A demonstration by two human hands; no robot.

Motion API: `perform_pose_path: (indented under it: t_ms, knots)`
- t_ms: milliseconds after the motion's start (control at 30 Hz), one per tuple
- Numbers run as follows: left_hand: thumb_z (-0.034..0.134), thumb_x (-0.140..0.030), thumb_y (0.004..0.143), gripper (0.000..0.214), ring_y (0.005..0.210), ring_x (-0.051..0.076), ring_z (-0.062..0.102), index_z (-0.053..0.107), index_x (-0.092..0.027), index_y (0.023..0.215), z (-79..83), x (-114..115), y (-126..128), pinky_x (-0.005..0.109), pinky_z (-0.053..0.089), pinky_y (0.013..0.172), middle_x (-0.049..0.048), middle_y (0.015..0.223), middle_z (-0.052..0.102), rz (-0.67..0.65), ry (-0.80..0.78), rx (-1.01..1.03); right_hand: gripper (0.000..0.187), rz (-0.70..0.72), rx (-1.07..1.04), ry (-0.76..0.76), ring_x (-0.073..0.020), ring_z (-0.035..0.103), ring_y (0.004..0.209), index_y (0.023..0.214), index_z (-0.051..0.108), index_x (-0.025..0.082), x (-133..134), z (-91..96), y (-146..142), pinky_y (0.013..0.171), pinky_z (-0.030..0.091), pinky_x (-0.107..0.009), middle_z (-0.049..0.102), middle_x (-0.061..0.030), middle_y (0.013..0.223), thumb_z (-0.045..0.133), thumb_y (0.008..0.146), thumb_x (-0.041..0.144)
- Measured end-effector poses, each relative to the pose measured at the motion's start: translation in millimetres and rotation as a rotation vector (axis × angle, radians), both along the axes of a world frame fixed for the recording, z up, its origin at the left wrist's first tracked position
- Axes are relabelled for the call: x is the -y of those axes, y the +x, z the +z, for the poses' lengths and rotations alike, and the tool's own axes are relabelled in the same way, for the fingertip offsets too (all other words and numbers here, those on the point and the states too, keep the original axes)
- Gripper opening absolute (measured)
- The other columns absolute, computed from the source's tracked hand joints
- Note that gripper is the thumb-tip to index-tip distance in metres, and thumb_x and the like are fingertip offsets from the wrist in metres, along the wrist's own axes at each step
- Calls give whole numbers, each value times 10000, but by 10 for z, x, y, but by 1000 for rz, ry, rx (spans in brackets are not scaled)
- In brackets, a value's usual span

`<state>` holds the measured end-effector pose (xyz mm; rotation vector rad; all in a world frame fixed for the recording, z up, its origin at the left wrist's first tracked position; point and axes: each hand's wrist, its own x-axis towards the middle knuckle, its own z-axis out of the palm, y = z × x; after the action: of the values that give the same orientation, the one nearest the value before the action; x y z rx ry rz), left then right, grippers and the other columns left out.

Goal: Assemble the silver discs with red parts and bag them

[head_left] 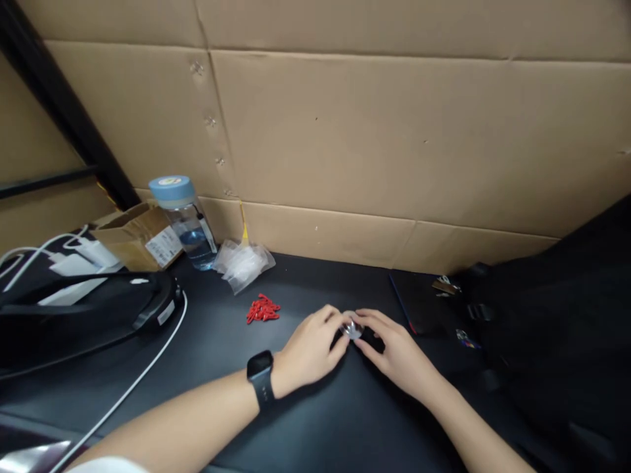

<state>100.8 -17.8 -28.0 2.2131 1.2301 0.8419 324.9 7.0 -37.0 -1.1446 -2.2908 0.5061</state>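
Observation:
Both my hands meet over the black table (315,420), fingertips pinched together on a small shiny clear-and-silver object (351,328) that I cannot name. My left hand (310,348), with a black watch on the wrist, closes on it from the left. My right hand (394,351) closes on it from the right, fingers curled. A small heap of red plastic pieces (263,309) lies a little to the left of my left hand. Clear plastic bags (243,262) lie beyond the heap near the wall.
A water bottle with a blue lid (185,220) and a small cardboard box (138,236) stand at the back left. A black device with a white cable (148,368) fills the left. A black bag (557,328) covers the right. Cardboard sheets (394,131) wall the back.

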Motion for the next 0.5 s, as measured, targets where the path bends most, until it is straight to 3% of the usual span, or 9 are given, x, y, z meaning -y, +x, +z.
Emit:
perform_pose_path:
  t_ms: [133, 233, 367, 500]
  knots:
    - [588, -228, 924, 486, 1264, 227, 562, 487, -332, 1388, 107, 78, -84, 401, 471, 1080, 45, 1435, 548, -104, -32, -107, 340, -53, 86, 0, -279, 628, 1240, 1257, 638, 324, 30, 10, 43, 1032, 548, -479, 630, -74, 1369, 579, 926, 276]
    - [642, -213, 880, 609, 1386, 257, 477, 414, -293, 1439, 26, 21, -123, 433, 436, 1124, 57, 1560, 447, -214, 2, -189, 300, -40, 82, -8, -268, 643, 1216, 1218, 645, 286, -5, -19, 71, 1000, 570, -417, 646, -83, 1347, 621, 921, 325]
    - [672, -235, 864, 608, 1406, 275, 456, 425, -286, 1417, -155, -91, -143, 422, 451, 1102, 68, 1583, 418, -275, 29, -215, 246, -39, 37, -13, -246, 672, 1149, 1158, 659, 279, -61, -41, 46, 946, 592, -355, 696, -74, 1229, 620, 916, 303]
    - [645, -248, 875, 526, 1322, 236, 526, 465, -272, 1369, -218, -90, -114, 368, 469, 1063, 62, 1477, 523, -232, 47, -177, 344, -49, 55, 15, -254, 683, 1110, 1215, 644, 274, -100, -78, 24, 913, 602, -350, 700, -77, 1193, 642, 872, 284]
